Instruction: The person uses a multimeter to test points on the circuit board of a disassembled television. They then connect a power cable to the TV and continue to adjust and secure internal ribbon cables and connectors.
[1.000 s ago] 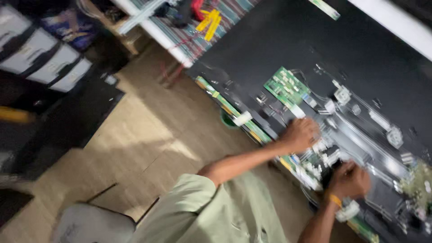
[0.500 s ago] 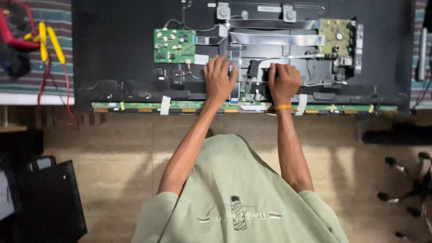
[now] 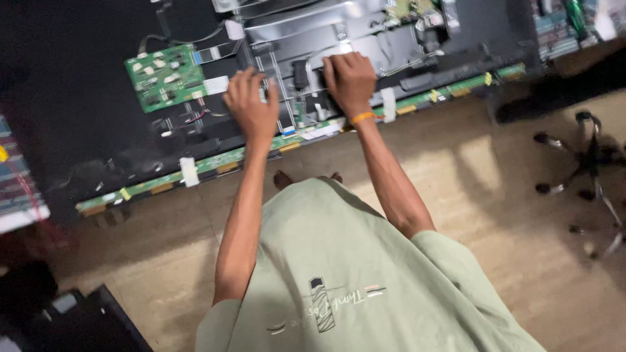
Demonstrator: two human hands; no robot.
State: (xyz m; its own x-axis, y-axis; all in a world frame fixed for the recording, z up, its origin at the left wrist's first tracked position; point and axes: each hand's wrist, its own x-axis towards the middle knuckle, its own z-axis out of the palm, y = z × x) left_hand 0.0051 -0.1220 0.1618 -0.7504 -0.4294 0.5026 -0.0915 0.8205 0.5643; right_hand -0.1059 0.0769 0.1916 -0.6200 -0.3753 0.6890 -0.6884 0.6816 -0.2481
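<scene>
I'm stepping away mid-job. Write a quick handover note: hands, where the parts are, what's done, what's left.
Left hand: palm down on the opened back of the flat panel, right of the green circuit board.
Right hand: knuckles up, pressing on the silver metal plate; orange wristband.
Done: back cover appears off, boards exposed.
Left: green edge strip and ribbon cables appear still attached. Neither hand visibly holds a tool.

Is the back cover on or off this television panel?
Off: the television panel shows a bare green circuit board, ribbon cables and metal chassis.

Both arms reach forward, left hand (image 3: 251, 104) and right hand (image 3: 350, 77) palms down.
</scene>
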